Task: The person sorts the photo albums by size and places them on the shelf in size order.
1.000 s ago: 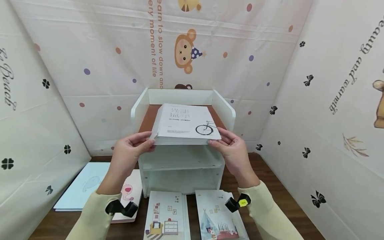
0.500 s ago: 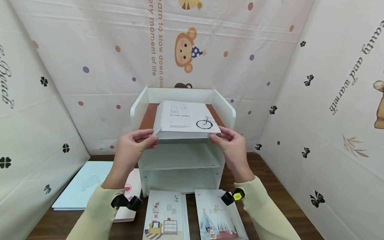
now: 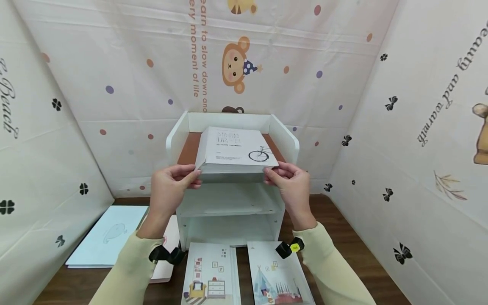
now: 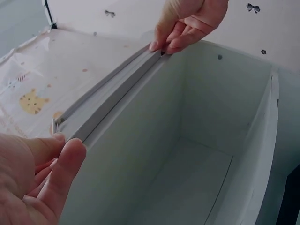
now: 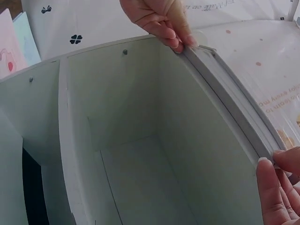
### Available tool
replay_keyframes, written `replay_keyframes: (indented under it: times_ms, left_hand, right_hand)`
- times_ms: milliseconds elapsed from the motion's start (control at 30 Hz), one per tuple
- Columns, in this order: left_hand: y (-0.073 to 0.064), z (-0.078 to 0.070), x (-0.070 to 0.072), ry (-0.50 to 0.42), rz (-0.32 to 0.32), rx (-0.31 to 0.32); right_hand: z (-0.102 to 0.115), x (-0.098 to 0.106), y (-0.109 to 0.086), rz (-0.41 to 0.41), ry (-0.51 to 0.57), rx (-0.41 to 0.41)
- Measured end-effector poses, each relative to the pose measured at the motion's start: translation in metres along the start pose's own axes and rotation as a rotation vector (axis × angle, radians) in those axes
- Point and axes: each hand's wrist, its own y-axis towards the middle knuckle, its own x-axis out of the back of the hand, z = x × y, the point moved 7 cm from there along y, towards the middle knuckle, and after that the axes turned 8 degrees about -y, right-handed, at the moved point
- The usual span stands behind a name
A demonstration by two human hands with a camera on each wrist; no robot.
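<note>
A thick white book (image 3: 236, 148) with a bicycle on its cover lies flat on the top of a small white shelf unit (image 3: 230, 210). My left hand (image 3: 170, 186) pinches its near left corner between thumb and fingers. The near right corner is pinched by my right hand (image 3: 292, 189). In the left wrist view, the book's pale edge (image 4: 117, 93) runs along the unit's top board from one hand to the other. The right wrist view shows the same edge (image 5: 225, 101) from the opposite side. The book's underside is hidden.
Raised sides (image 3: 285, 137) and a back panel (image 3: 228, 123) border the brown top. Two illustrated books, a left one (image 3: 211, 273) and a right one (image 3: 280, 271), lie before the unit. A light blue book (image 3: 106, 237) and a pink-marked one (image 3: 164, 269) lie at left.
The book has moved back onto the unit's top, and its near edge sits farther from me. Both hands have gone forward with it, still pinching its corners.
</note>
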Motion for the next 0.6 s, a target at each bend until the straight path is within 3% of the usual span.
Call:
replay_keyframes:
  times_ms: [167, 333, 600]
  left_hand:
    - [-0.0016, 0.0032, 0.0034, -0.006, 0.008, 0.017]
    - [-0.0016, 0.002, 0.0039, 0.006, -0.05, 0.02]
    - [-0.0025, -0.0041, 0.0017, -0.002, -0.107, -0.026]
  right_hand:
    - [-0.0005, 0.0002, -0.0012, -0.002, -0.003, 0.021]
    - [-0.0003, -0.0017, -0.0008, -0.003, -0.002, 0.04]
    - [-0.0006, -0.0041, 0.0031, -0.024, -0.032, 0.056]
